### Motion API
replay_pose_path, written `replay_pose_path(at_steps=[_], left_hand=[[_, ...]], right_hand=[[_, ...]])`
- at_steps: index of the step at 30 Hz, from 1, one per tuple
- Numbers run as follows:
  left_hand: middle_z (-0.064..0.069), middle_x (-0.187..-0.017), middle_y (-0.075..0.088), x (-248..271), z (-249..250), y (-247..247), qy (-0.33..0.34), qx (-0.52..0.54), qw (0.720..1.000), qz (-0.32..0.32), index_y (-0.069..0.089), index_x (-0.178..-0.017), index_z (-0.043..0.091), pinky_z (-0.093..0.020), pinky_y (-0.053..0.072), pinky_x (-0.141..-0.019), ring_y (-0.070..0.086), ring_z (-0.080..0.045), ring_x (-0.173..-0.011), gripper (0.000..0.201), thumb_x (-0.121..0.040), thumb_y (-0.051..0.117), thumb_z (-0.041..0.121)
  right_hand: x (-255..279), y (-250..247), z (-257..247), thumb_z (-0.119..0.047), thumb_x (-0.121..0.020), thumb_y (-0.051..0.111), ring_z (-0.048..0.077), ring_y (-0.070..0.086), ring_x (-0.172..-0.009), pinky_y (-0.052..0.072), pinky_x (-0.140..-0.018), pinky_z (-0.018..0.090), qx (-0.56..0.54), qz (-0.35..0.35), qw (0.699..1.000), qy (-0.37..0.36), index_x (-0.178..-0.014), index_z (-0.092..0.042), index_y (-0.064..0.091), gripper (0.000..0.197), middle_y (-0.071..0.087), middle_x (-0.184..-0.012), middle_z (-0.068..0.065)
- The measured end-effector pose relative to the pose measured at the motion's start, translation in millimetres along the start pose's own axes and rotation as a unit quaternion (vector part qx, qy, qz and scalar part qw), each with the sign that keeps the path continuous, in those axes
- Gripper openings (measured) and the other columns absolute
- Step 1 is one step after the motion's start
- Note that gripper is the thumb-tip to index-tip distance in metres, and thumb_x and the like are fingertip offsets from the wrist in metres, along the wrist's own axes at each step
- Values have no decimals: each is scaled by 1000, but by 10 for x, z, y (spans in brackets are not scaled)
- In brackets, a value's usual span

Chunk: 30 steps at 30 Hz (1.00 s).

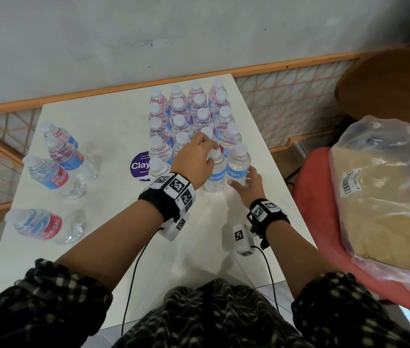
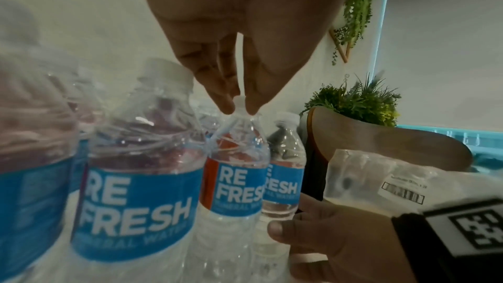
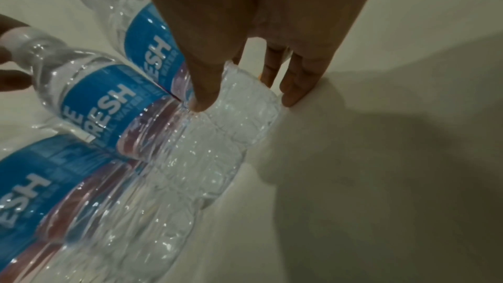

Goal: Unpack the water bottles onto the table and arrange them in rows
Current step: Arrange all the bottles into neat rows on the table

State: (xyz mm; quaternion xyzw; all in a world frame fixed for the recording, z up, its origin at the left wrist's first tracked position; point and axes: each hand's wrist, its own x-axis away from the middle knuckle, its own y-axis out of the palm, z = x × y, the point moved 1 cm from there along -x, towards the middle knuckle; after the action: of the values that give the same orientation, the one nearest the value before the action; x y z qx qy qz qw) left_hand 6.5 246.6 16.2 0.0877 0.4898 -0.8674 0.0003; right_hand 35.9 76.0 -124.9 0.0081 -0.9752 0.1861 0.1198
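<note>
Clear water bottles with blue and red labels stand in rows on the right half of the white table. My left hand pinches the white cap of a front-row bottle, seen close up with the left hand on that bottle. My right hand reaches low to the neighbouring front right bottle. In the right wrist view the thumb presses that bottle's lower part while straight fingers stand on its far side. Several more bottles lie on their sides at the left.
A purple round sticker lies beside the rows. Right of the table, a red chair holds a plastic wrap with a cardboard tray. A brown round stool stands behind it. A lattice rail and wall run behind the table.
</note>
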Motion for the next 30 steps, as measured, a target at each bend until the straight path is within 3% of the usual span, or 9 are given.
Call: replay_pose_path(at_steps=[3, 7, 11, 16, 19, 22, 30], left_hand=[[-6, -117, 53, -62, 7, -34, -11, -1, 1000, -20, 62, -119, 11, -41, 52, -81, 61, -25, -96, 31, -88, 56, 7], [-5, -118, 53, -94, 17, -56, -17, -2, 999, -34, 63, -119, 10, -37, 50, -85, 60, -24, -98, 30, -89, 60, 14], [-2, -123, 53, -82, 33, -63, -11, -46, 997, -58, 56, -128, 19, -37, 50, -87, 56, -22, -107, 39, -89, 61, 25], [-4, -125, 55, -119, 61, -54, -5, -73, 993, -97, 53, -133, 21, -37, 46, -89, 55, -26, -111, 42, -91, 57, 18], [-7, -125, 55, -163, 68, -72, -9, -66, 992, -105, 55, -131, 18, -35, 44, -92, 55, -27, -111, 40, -90, 60, 16], [-9, -123, 57, -185, 76, -71, -5, -66, 992, -109, 58, -128, 17, -36, 43, -92, 53, -28, -114, 39, -89, 61, 14], [-3, -127, 51, -171, -13, -262, 26, -128, 982, -137, 48, -135, 25, -40, 47, -90, 47, -25, -119, 51, -87, 63, 27]], right_hand=[[-17, -44, 7, -33, -83, 69, 28, 46, -120, 39, -105, 46, 26, -32, 999, -12, -141, -27, 36, 67, 41, -133, 5], [10, -63, -15, -26, -87, 66, 27, 40, -131, 36, -109, 42, 8, -64, 998, -16, -146, -26, 28, 70, 35, -147, 2], [38, -53, -104, -19, -81, 73, 19, 47, -119, 39, -104, 35, -32, -40, 999, -20, -141, -21, 32, 74, 45, -141, 2], [26, -108, -80, -22, -88, 65, 26, 42, -130, 35, -101, 30, -11, -72, 997, -12, -144, -23, 29, 67, 42, -145, -1], [25, -131, -14, -22, -90, 62, 27, 37, -136, 33, -108, 34, -9, -95, 995, -18, -145, -24, 24, 67, 38, -148, 0], [38, -122, -12, -22, -90, 62, 29, 34, -138, 32, -112, 39, -16, -93, 995, -7, -144, -23, 23, 67, 35, -150, 4], [52, -93, -18, -21, -84, 70, 26, 45, -127, 38, -101, 33, 1, -44, 999, 0, -144, -24, 28, 73, 43, -143, 7]])
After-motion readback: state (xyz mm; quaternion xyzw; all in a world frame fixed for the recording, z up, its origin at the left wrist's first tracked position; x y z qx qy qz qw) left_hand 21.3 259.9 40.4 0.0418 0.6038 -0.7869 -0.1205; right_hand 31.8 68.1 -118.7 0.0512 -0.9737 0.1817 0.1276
